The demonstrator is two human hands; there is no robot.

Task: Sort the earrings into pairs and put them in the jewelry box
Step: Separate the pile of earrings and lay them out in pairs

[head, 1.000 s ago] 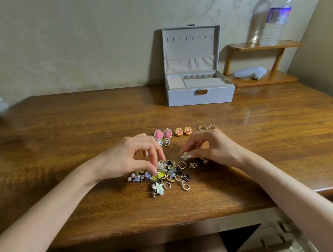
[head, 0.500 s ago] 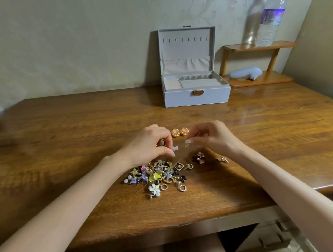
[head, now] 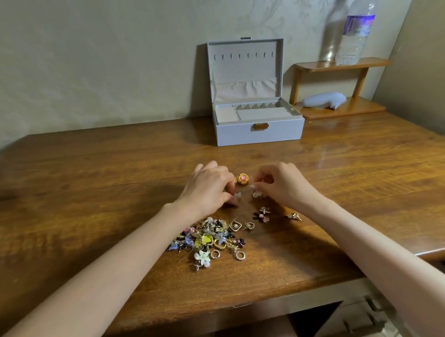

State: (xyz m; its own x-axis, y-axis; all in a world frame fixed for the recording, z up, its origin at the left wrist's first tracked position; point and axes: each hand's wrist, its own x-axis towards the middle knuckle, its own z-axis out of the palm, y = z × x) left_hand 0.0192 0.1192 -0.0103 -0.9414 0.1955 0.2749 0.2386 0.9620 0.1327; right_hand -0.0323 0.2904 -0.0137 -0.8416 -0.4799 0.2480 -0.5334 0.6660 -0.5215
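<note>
Centre frame: left hand (head: 207, 192) pinches a small white earring (head: 238, 196). Right hand (head: 281, 186) pinches what I take for its match (head: 255, 194). The two sit side by side, just apart. Gold stud (head: 242, 179) is just above them and the pile (head: 209, 238) below. Box (head: 258, 135) stands open straight up-frame, and I judge the right hand nearer it.

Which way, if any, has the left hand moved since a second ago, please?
Yes. The left hand has left the earring pile and moved away from the person, toward the jewelry box.
</note>
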